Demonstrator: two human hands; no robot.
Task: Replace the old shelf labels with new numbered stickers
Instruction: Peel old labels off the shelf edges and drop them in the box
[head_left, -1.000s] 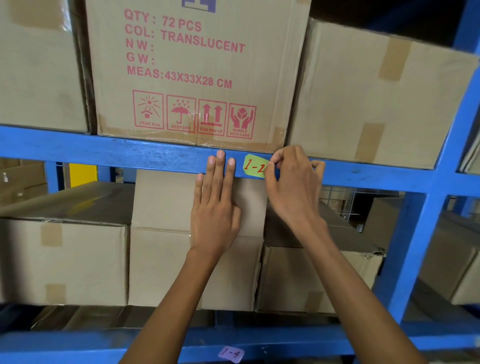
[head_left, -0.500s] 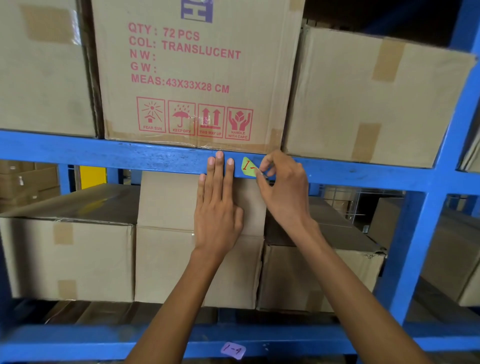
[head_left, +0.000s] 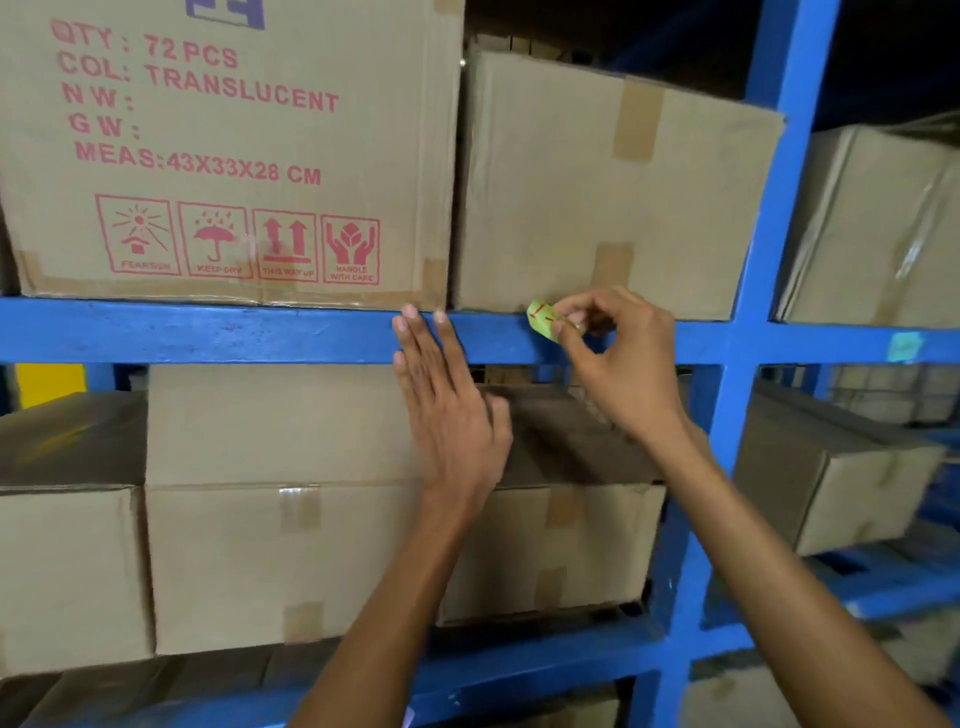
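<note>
My right hand (head_left: 623, 369) has the old green label (head_left: 541, 319) pinched between thumb and forefinger, right at the top edge of the blue shelf beam (head_left: 208, 332), under the plain cardboard box (head_left: 597, 197). The label is curled, one end lifted clear in my grip, red handwriting showing on its face; whether its lower end touches the paint I can't tell, since my thumb covers that spot. I grip it near the edge because a thin sticker gives nothing else to hold, and I reckon a low, slow pull along the beam is what keeps it from tearing. My left hand (head_left: 441, 410) lies flat, fingers (head_left: 415, 338) pressed together and pointing up, tips on the beam just beside the printed carton (head_left: 223, 156). That steadies me against the rack and marks the stretch of beam I judge the new numbered sticker will go on. Further right, past the upright post (head_left: 748, 332), another small pale label (head_left: 905, 347) sits on the next beam, well apart from my hands, so there looks to be more of this job waiting. No new sticker is in view.
</note>
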